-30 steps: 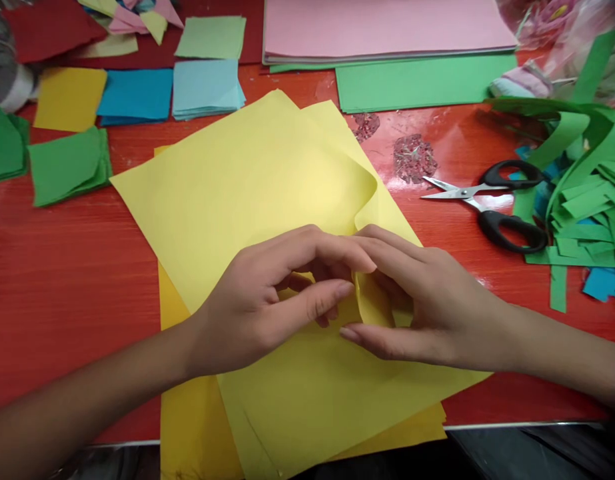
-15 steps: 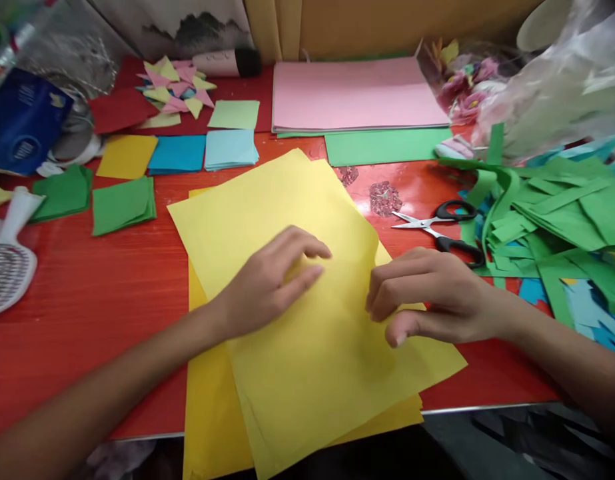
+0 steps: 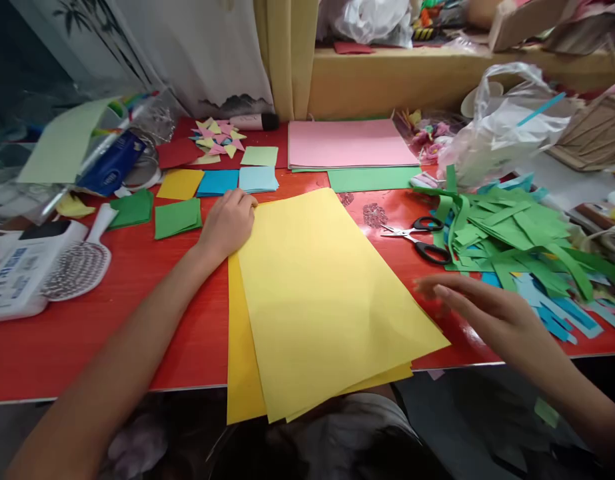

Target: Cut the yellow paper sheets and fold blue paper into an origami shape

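Observation:
Light yellow sheets of paper point(image 3: 332, 300) lie at a slant over darker yellow paper point(image 3: 243, 347), and both hang past the table's front edge. At the top left corner of the sheets is my left hand point(image 3: 230, 222), its fingers closed round that corner. My right hand point(image 3: 487, 310) hovers just beyond the right side of the paper, fingers stretched out, holding nothing. A pair of scissors point(image 3: 412, 235) with black handles lies spread on the table above my right hand. Green paper strips point(image 3: 517, 227) are heaped beside the scissors.
Small square stacks, green point(image 3: 177, 218), blue point(image 3: 218, 183) and yellow point(image 3: 180, 184), line the back left. Pink paper point(image 3: 350, 143) lies at the back. A hairbrush point(image 3: 80, 267) and a white bottle point(image 3: 30, 273) are at left, a plastic bag point(image 3: 502, 127) at back right.
My view has lifted and widened. My left hand has gone from above the middle of the sheet to its top left corner. My right hand has moved right, off the paper.

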Available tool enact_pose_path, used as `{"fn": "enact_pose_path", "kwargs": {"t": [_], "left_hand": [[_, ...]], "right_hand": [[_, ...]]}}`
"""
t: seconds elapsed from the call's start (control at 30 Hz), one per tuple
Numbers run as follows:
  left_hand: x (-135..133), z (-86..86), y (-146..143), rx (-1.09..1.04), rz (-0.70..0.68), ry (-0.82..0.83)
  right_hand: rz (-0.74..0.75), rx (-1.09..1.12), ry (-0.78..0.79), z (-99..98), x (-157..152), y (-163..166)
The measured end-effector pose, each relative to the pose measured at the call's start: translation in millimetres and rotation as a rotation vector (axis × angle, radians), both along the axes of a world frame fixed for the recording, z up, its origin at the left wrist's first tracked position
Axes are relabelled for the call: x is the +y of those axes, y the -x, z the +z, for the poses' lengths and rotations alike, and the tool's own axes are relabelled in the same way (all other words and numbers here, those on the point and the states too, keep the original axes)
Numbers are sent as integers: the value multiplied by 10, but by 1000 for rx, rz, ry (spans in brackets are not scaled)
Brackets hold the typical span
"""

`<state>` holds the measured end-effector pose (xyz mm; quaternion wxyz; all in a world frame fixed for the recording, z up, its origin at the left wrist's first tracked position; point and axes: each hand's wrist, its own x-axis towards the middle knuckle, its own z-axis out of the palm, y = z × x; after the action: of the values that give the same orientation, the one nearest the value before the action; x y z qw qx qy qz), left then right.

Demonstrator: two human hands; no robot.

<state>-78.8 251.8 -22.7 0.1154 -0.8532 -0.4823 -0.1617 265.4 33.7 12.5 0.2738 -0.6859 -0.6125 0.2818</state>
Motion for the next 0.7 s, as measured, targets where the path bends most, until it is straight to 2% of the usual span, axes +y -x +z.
{"fn": "enact_pose_path", "kwargs": {"t": [0.03, 0.1, 0.2, 0.3, 0.37, 0.43, 0.5, 0.6, 0.7], "left_hand": [[-4, -6, -1, 12, 9, -2], [-14, -15, -7, 7, 33, 13], [-29, -22, -11, -28, 65, 44], [-42, -28, -13, -48, 67, 59], [-40, -28, -8, -63, 61, 78], [-18, -15, 20, -85, 60, 106], [24, 19, 85, -102, 45, 161], [97, 110, 235, -99, -20, 302], [130, 202, 363, -83, -42, 439]], "right_hand": [[-92, 35, 89, 21, 24, 19], [-162, 176, 251, 73, 89, 61], [-179, 405, 410, 135, 186, 131], [-176, 510, 487, 168, 264, 227], [-114, 538, 528, 184, 298, 278], [-50, 483, 524, 192, 309, 277], [-69, 377, 457, 185, 291, 203], [-217, 281, 348, 156, 209, 9], [-438, 255, 287, 147, 94, -156]]}}
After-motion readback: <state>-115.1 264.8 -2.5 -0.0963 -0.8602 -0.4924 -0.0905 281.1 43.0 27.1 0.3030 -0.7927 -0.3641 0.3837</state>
